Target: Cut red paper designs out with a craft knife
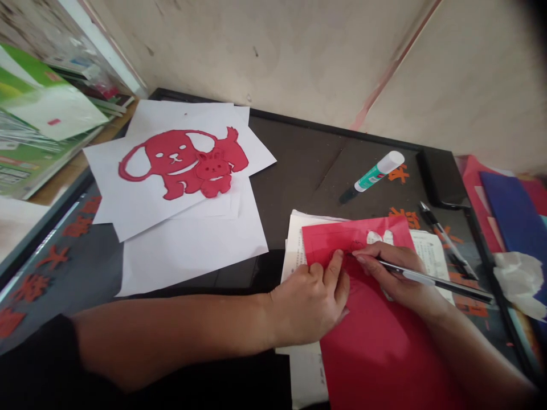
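A sheet of red paper (376, 341) lies over an open book (294, 250), with thin dark outlines and small white gaps (380, 236) near its top. My left hand (311, 299) rests on the paper's left part, index finger stretched out and pressing beside the outlines, the other fingers partly bent. In my right hand (395, 276) is a slim black-and-grey pen (440, 283), pinched near its point. The point touches the paper just right of my left index finger; its exact tip is too small to make out.
White sheets (192, 250) at the left carry a red paper dog cut-out (179, 151) and a red paper rabbit cut-out (212, 171). Beyond the red paper are a glue stick (376, 173), another pen (447, 236) and a black case (442, 176). Crumpled tissue (519, 279) sits right; wrapped green packs (38, 108) stand left.
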`<action>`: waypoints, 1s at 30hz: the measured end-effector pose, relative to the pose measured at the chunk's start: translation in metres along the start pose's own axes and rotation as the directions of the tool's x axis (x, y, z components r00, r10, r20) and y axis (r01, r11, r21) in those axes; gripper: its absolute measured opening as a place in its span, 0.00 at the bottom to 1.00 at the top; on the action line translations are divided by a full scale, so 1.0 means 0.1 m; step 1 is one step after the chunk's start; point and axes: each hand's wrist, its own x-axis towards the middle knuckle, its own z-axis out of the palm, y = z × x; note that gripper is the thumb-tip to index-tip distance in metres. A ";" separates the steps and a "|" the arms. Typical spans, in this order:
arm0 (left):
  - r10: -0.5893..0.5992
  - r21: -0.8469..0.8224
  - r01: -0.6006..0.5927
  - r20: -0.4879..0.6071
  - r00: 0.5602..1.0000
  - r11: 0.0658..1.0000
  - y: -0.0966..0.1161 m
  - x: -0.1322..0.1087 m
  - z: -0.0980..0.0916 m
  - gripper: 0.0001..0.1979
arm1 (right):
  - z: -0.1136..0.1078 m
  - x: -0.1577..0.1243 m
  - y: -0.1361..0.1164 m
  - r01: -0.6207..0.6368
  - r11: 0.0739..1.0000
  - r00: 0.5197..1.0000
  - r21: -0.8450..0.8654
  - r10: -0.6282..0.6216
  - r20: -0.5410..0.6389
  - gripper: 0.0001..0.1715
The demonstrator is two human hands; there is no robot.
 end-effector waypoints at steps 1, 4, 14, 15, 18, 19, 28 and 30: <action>0.001 0.000 -0.001 0.000 1.000 1.000 0.00 0.00 0.00 0.24 | 0.00 0.00 0.00 0.004 1.000 1.000 0.004 -0.004 0.001 0.09; 0.003 -0.001 -0.003 0.013 1.000 1.000 0.00 0.00 0.01 0.24 | -0.01 0.00 0.00 0.017 1.000 1.000 0.007 -0.017 -0.001 0.10; -0.002 0.013 0.003 -0.032 1.000 1.000 0.00 0.01 0.01 0.24 | 0.02 -0.01 0.00 -0.075 0.994 0.991 0.076 0.083 -0.101 0.16; -0.004 0.013 0.004 -0.032 0.999 1.000 0.00 0.01 0.01 0.24 | 0.02 -0.01 -0.01 -0.083 0.994 0.991 0.075 0.090 -0.095 0.16; 0.001 0.016 -0.001 -0.038 0.999 1.000 0.00 0.01 0.01 0.24 | 0.02 0.00 -0.03 -0.104 0.991 0.991 0.081 0.111 -0.076 0.16; 0.002 0.016 -0.001 -0.042 0.999 1.000 0.00 0.01 0.01 0.24 | 0.02 0.00 -0.04 -0.109 0.991 0.991 0.080 0.114 -0.066 0.16; -0.003 0.012 0.004 -0.032 0.999 1.000 0.00 0.01 0.02 0.24 | 0.05 -0.02 0.02 -0.077 0.997 0.995 -0.006 0.076 -0.058 0.14; -0.004 0.013 0.004 -0.042 0.999 1.000 0.00 0.01 0.02 0.24 | 0.04 -0.02 0.03 -0.062 0.998 0.997 -0.011 0.061 -0.042 0.13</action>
